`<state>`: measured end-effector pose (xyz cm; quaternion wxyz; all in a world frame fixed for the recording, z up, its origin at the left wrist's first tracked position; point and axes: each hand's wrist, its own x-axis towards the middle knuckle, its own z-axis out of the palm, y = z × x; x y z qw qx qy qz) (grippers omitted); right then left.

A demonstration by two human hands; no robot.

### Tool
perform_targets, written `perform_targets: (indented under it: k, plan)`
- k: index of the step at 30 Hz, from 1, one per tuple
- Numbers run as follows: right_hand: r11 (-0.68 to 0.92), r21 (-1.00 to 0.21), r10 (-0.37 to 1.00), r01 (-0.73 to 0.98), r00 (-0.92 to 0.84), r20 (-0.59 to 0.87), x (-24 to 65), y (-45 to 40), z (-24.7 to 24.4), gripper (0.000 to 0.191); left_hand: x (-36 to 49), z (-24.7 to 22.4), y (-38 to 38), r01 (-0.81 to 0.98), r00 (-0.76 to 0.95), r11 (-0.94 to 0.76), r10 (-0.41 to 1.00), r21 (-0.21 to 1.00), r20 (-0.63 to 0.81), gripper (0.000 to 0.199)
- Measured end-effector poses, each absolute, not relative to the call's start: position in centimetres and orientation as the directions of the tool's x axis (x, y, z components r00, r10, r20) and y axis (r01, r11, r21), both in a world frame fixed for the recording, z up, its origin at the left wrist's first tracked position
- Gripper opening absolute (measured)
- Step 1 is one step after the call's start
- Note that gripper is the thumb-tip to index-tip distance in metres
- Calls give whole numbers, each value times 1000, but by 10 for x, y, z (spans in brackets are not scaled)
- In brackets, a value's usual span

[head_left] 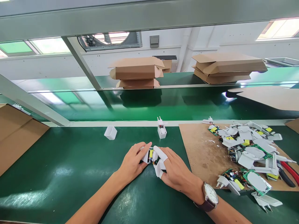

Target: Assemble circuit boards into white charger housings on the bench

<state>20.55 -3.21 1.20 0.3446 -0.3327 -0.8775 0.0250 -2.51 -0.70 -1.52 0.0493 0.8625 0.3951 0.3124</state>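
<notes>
Between my two hands, above the green table, is a charger circuit board with a yellow part and white casing pieces around it. My left hand grips it from the left by a white piece. From the right, my right hand closes on it, with white coverings on the thumb and a finger and a watch on the wrist. Beyond my hands stands a white plug adapter, its prongs up and some inside parts showing. Farther left sits a small open white casing.
On the right, a brown board carries a heap of opened white chargers and circuit boards. Red and black handled pliers lie at its right edge. Cardboard boxes stack on the back conveyor; another carton is at left.
</notes>
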Motion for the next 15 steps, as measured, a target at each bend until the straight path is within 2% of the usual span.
perform_targets:
  k: [3, 6, 8, 10, 12, 15]
  plan:
    - [793, -264, 580, 549, -550, 601, 204, -29, 10, 70, -25, -17, -7, 640, 506, -690, 710, 339, 491, 70]
    - [788, -263, 581, 556, -532, 616, 202, -28, 9, 68, -23, -14, -8, 598, 515, -688, 723, 411, 461, 68]
    - [758, -361, 632, 543, -478, 610, 203, -28, 11, 69, -20, -9, -10, 548, 522, -657, 752, 518, 402, 66]
    - [691, -525, 719, 496, -402, 567, 206, -28, 14, 68, -18, -5, -12, 483, 546, -600, 776, 638, 316, 63]
    - [628, -650, 778, 427, -347, 524, 208, -27, 16, 49, -18, -3, -13, 428, 548, -518, 800, 741, 244, 59]
    - [635, -680, 771, 366, -342, 537, 211, -22, 16, 31, -20, -3, -15, 348, 487, -385, 853, 855, 186, 55]
